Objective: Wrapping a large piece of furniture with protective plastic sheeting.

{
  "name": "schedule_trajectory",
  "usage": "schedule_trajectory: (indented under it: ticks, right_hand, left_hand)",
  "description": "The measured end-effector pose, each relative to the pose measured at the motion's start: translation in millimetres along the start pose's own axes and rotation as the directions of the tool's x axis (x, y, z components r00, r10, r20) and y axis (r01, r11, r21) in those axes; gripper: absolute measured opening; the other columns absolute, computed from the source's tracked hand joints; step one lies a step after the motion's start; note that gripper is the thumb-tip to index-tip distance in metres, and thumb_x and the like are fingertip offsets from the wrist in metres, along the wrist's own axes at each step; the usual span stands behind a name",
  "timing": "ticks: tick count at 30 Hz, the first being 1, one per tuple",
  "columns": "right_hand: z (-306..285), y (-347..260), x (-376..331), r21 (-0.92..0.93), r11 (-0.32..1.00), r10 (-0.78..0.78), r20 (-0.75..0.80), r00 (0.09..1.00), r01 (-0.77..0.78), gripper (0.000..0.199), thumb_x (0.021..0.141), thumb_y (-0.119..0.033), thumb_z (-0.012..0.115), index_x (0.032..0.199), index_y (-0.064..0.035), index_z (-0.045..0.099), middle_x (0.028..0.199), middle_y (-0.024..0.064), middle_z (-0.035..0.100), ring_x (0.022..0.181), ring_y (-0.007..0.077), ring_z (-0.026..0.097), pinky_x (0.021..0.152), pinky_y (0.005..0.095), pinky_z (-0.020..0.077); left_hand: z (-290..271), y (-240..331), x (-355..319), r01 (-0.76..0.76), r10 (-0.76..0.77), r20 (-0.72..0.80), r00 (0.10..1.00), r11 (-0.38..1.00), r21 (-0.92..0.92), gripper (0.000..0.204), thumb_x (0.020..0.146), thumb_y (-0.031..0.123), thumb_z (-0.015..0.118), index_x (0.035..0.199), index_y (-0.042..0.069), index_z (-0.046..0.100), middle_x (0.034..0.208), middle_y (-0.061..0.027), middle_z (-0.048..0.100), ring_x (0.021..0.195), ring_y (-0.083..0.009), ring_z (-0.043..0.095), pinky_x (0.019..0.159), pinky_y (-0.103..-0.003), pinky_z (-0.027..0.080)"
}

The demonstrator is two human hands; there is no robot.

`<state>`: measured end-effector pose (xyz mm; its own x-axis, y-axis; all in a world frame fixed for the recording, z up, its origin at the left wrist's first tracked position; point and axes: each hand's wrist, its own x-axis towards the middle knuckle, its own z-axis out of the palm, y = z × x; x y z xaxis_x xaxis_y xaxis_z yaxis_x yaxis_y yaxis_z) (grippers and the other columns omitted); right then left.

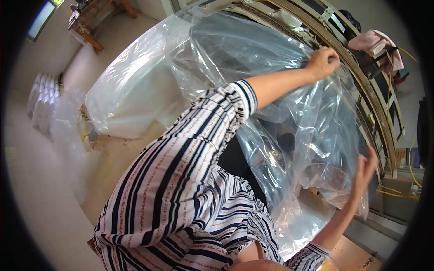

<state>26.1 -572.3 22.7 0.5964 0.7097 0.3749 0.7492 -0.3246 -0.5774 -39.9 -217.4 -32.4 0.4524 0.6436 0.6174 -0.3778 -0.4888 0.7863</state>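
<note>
A large sheet of clear plastic film (pixel 217 49) spreads in front of me, wrinkled and shiny. My left hand (pixel 323 63) reaches to the upper right, its fingers closed on the film near a curved wooden frame edge (pixel 361 77). Lower down on the right, my right hand (pixel 363 174) lies against the film's edge with fingers stretched out and slightly apart. Beneath the film, dark shapes show through, too blurred by reflections to name. The film drapes down between my arms and off to the left.
A pink cloth (pixel 373 43) hangs at the far right, near yellow cords (pixel 410 162). White wrapped rolls (pixel 43 97) stand at the left wall. A wooden bench (pixel 86 34) is at the upper left. A wooden surface (pixel 350 253) lies below my right arm.
</note>
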Motion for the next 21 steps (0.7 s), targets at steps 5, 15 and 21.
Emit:
schedule_trajectory:
  ticks: [5,15,21]
  right_hand:
    - [53.0,-3.1,-9.3,-0.081,0.995,-0.038,0.227,0.973,0.058,0.05,0.089,-0.013,0.048,0.137,-0.0054,0.036,0.142,0.014,0.034,0.128,0.0281,0.036,0.104,0.0358,0.0288]
    - [16.3,60.8,31.2,-0.471,0.879,-0.007,0.148,0.989,0.077,0.042,0.091,-0.015,0.045,0.13,-0.0004,0.041,0.141,0.0188,0.033,0.127,0.0355,0.035,0.104,0.0387,0.0278]
    - [72.0,-99.9,57.1,-0.181,0.958,-0.227,0.0,0.974,0.224,0.034,0.078,0.006,0.049,0.109,-0.0052,0.058,0.113,0.0122,0.055,0.101,0.0272,0.055,0.08,0.035,0.0451]
  left_hand:
    - [-44.5,54.5,-34.0,-0.343,0.28,0.213,0.936,0.863,0.372,0.046,0.073,0.009,0.063,0.117,0.007,0.049,0.117,-0.0163,0.048,0.113,-0.0317,0.046,0.095,-0.038,0.04]
    - [-349.7,62.3,-168.2,0.256,0.105,-0.351,0.93,0.499,0.828,0.06,0.075,0.015,0.071,0.128,0.009,0.044,0.116,-0.0121,0.055,0.107,-0.0266,0.051,0.091,-0.038,0.04]
    - [-375.9,59.3,-186.9,0.578,-0.424,-0.404,0.81,0.691,0.433,0.052,0.085,0.021,0.063,0.132,0.009,0.043,0.1,-0.0062,0.062,0.083,-0.0146,0.057,0.075,-0.028,0.046]
